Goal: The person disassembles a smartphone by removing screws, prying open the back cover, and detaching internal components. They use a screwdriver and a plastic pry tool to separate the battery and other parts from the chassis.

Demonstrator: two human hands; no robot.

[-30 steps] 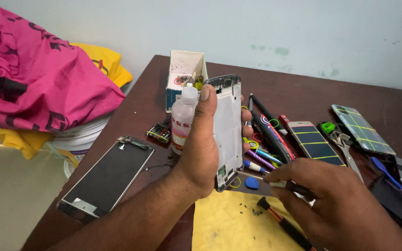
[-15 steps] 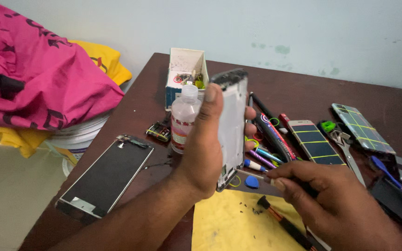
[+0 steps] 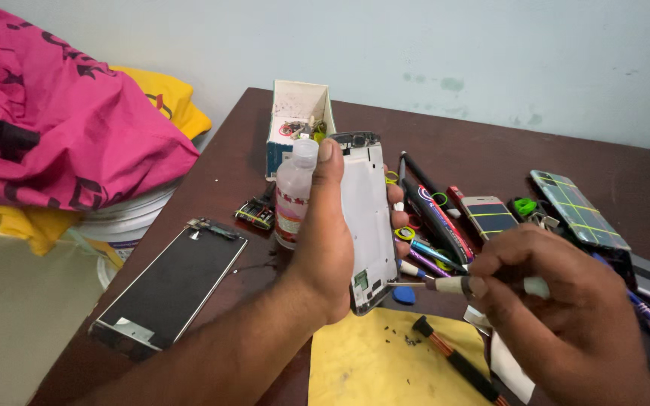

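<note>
two hands: left hand (image 3: 329, 248) grip clasps a flat white phone frame (image 3: 368, 218); right hand (image 3: 566, 316) pinches a thin, probably metal screwdriver (image 3: 445, 285).

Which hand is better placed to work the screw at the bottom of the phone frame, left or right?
Right. The right hand holds the small screwdriver with its tip at the lower edge of the phone frame. The left hand grips the frame upright, so it looks fully taken up with steadying.

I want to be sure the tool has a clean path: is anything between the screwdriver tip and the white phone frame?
Nothing visible does. The thin white-handled screwdriver in the right hand points straight at the lower edge of the white phone frame, held upright by the left hand, tip at or almost touching it.
</note>
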